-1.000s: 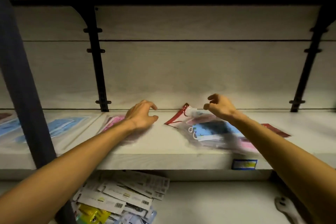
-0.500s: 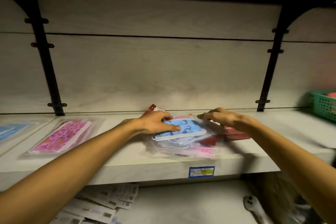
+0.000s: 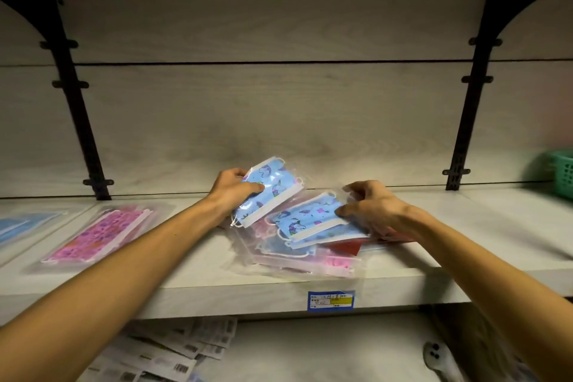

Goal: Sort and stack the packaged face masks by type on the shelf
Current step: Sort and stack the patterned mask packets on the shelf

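At frame centre, the left hand [image 3: 231, 194] grips a raised blue unicorn-print packaged mask [image 3: 267, 192]; the right hand [image 3: 376, 208] pinches a matching pack [image 3: 305, 217] atop the mixed pile [image 3: 297, 254] on the pale wooden shelf [image 3: 217, 285].

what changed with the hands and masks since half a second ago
The left hand has lifted one blue unicorn mask pack off the mixed pile; the right hand now pinches a second blue pack there. The pink pack stayed put.
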Motion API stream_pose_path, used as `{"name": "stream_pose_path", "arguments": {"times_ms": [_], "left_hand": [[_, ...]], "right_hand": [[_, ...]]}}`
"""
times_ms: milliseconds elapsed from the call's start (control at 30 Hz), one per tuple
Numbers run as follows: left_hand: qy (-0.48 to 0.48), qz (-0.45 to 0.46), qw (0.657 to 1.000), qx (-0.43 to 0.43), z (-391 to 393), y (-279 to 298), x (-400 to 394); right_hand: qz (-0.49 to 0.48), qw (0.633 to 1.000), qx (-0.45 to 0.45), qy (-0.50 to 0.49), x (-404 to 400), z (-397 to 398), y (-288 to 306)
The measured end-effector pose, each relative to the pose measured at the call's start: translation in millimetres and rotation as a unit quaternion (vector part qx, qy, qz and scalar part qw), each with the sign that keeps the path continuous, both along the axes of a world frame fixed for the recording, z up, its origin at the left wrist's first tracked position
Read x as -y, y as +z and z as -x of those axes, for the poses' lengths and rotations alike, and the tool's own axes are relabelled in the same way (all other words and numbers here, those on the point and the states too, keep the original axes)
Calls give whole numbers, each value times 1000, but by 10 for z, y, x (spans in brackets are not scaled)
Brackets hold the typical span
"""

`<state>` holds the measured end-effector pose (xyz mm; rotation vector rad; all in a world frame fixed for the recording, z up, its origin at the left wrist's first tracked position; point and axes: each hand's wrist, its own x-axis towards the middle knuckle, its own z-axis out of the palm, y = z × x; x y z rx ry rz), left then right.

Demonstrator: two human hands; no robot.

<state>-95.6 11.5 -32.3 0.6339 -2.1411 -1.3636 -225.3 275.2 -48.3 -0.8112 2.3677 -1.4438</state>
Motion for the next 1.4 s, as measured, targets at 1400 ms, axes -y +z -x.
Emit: {"name": "stream_pose_path", "arguments": {"times_ms": [1400], "left_hand": [[19, -148, 982, -113, -3572, 30, 814]], "right_hand": [[414, 875, 249, -27, 1246, -2876, 376]]}}
